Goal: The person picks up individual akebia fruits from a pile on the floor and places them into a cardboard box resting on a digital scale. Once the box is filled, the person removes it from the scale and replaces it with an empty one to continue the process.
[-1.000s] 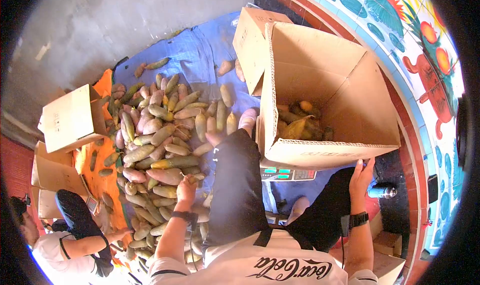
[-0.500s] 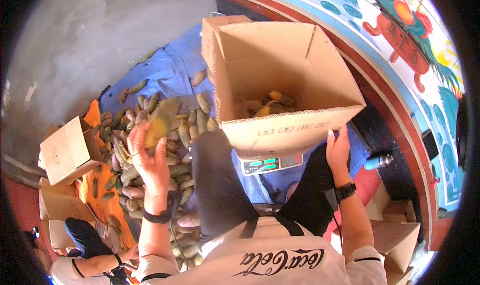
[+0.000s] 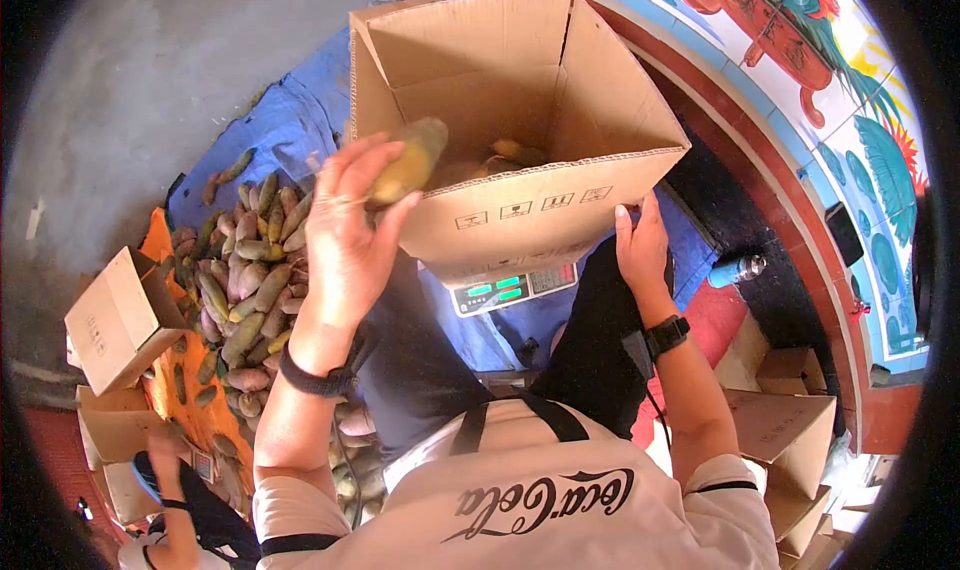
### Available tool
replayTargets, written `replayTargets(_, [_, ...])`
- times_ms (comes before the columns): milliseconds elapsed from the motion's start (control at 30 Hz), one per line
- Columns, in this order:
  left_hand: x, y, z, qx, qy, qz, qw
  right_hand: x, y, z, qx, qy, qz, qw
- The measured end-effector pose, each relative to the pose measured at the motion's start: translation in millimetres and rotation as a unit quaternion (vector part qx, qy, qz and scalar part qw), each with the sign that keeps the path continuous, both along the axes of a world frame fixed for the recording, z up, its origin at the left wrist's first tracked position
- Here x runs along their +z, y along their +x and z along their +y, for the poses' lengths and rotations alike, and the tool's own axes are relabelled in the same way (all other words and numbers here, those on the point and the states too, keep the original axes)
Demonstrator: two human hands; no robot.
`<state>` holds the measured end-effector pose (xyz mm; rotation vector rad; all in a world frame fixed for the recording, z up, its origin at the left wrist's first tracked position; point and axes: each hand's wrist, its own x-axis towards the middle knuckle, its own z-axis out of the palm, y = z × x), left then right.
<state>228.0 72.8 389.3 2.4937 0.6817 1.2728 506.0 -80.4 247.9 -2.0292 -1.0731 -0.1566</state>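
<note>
My left hand (image 3: pixel 345 225) is closed around a long green-and-yellow fruit (image 3: pixel 408 162), slightly blurred, at the left rim of a tall open cardboard box (image 3: pixel 530 210). Inside the box a few yellowish fruits (image 3: pixel 518 152) show low down; the near wall hides the rest. The box stands on a digital scale (image 3: pixel 515 288) with lit green displays, between my knees. My right hand (image 3: pixel 643 245) rests against the box's near right corner, thumb and fingers apart. To the left lies a large heap of similar green, yellow and purplish-brown fruits (image 3: pixel 245 280).
Blue sheeting (image 3: pixel 290 110) and an orange sheet (image 3: pixel 180 390) cover the floor. Smaller cartons (image 3: pixel 125 320) stand left, others (image 3: pixel 790 430) right. Another person's arm (image 3: pixel 178 515) is at lower left. A blue bottle (image 3: pixel 738 270) lies right, by the painted wall (image 3: pixel 840 120).
My left hand has carried the fruit from above the heap up and right to the box's rim. My right hand stays at the box. The whole view has shifted somewhat.
</note>
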Motion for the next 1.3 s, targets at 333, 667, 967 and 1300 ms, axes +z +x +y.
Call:
replayTargets(333, [-25.4, -11.9, 6.3, 0.049, 0.039, 0.098, 0.993, 1.9, -0.7, -0.1, 0.007, 0.007, -0.001, 1.000])
replayTargets(667, [-71.1, -67.1, 14.0, 0.100, -0.132, 0.032, 0.986, -2.0, 1.4, 1.2, 0.006, 0.011, -0.054, 0.998])
replayTargets(967, [-174.0, -144.6, 37.0, 0.172, -0.366, 0.106, 0.908, 2.3, -2.3, 0.9, 0.003, 0.002, 0.001, 1.000])
replayTargets(1300, [-354.7, -233.6, 26.2, 0.120, -0.307, 0.315, 0.890, -2.1, 3.1, -1.8, -0.007, -0.021, 0.007, 1.000])
